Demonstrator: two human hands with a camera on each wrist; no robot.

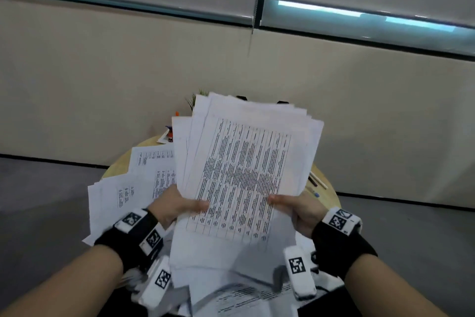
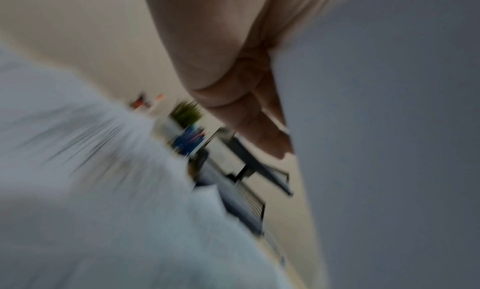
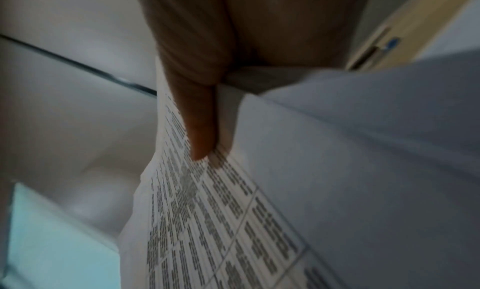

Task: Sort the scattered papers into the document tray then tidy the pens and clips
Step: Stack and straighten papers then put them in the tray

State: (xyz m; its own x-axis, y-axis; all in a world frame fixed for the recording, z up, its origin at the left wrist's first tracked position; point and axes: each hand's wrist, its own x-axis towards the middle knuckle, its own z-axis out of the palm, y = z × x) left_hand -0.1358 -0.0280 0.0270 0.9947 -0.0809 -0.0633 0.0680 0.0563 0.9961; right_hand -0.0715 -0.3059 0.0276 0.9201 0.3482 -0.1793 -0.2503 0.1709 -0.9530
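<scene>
1. Papers (image 1: 244, 167) form a fanned, uneven stack lifted above the round table (image 1: 331, 196).
2. Left hand (image 1: 177, 205) and right hand (image 1: 298, 210) pinch its lower edges, thumbs on top.
3. Loose sheets could slide out if either grip slackens.
4. Pens (image 1: 317, 181) lie on the table's right edge.

White papers (image 1: 241, 170), black printed table grid; tan round table (image 1: 331, 196); black wrist straps (image 1: 341, 244), checkered markers.
</scene>
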